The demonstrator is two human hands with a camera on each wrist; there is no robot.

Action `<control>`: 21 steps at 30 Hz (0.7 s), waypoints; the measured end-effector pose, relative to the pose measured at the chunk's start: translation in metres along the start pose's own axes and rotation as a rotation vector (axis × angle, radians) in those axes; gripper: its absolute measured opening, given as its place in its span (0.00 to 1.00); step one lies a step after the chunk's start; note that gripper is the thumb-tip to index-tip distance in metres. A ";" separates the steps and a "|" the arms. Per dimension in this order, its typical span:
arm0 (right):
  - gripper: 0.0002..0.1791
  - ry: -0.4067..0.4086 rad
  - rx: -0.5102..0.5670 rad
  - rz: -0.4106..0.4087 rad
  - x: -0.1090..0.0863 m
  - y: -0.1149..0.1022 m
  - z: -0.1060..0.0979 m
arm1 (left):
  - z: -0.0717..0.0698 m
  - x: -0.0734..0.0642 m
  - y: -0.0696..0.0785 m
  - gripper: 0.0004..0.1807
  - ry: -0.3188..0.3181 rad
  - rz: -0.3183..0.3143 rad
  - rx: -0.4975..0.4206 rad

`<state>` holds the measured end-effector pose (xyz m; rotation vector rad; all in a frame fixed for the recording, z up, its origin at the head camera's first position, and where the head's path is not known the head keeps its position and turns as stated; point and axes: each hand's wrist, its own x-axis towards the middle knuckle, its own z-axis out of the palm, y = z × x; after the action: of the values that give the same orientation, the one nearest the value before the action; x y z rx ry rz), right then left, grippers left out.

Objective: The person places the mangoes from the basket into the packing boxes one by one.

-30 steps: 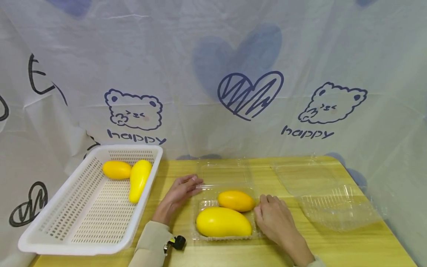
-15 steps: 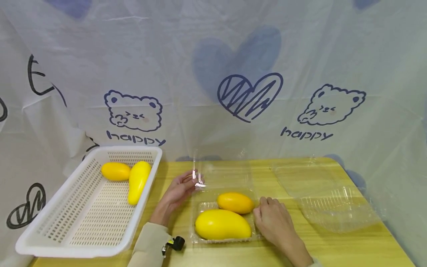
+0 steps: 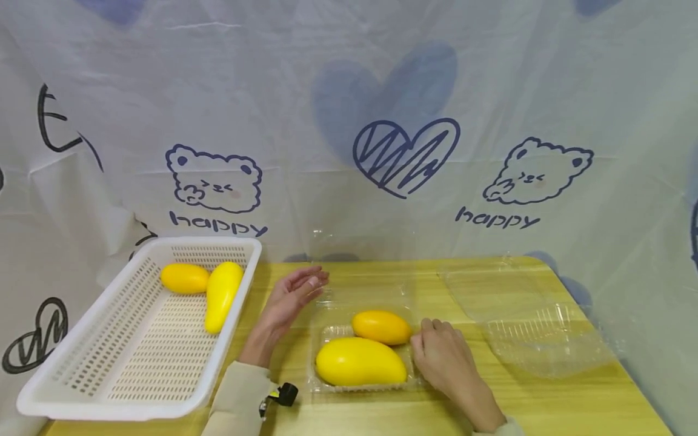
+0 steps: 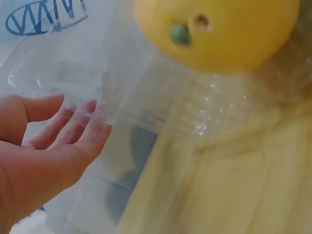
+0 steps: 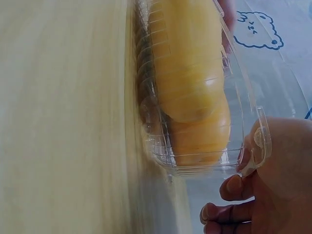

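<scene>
Tray (image 3: 335,332): clear plastic, resting centrally on the desk (image 3: 382,418).
Contents: yellow fruit (image 3: 360,362) in the near half, orange fruit (image 3: 382,327) just beyond; both long axes roughly left to right.
Lid (image 3: 365,289): raised, tilted back at the far side of the tray.
Left hand (image 3: 291,297): nearer of the two to the lid; lid edge immediately to the right, at the fingertips; fingers extended, thumb spread apart, nothing gripped.
Right hand (image 3: 444,354): at the right rim, tray directly to the left; rim pinched near one corner.
Left wrist view: fingertips visible through clear plastic, hence behind the lid corner; firm contact impossible to tell. Green spot (image 4: 181,34) on one fruit end, not visible in the head view.
Right wrist view: corner tab (image 5: 263,139) between the digits; in the head view, hidden under the knuckles.
Left side: white basket (image 3: 120,412), two more fruits inside.
Right side: second clear container (image 3: 551,345).
</scene>
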<state>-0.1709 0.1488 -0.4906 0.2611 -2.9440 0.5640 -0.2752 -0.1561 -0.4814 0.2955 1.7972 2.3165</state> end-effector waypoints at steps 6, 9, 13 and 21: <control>0.16 0.043 0.000 -0.033 0.006 -0.001 0.001 | 0.008 -0.004 0.013 0.21 0.057 0.086 0.173; 0.17 0.068 -0.010 -0.053 0.010 0.001 0.002 | 0.011 -0.007 0.020 0.19 0.074 0.137 0.243; 0.15 0.072 -0.012 -0.065 0.019 0.003 0.003 | 0.016 -0.008 0.025 0.17 0.105 0.192 0.295; 0.16 0.028 0.052 -0.064 0.041 0.006 0.006 | 0.016 -0.010 0.031 0.18 0.130 0.245 0.341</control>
<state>-0.2126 0.1464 -0.4921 0.3494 -2.8857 0.6301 -0.2618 -0.1518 -0.4474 0.4468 2.3426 2.2132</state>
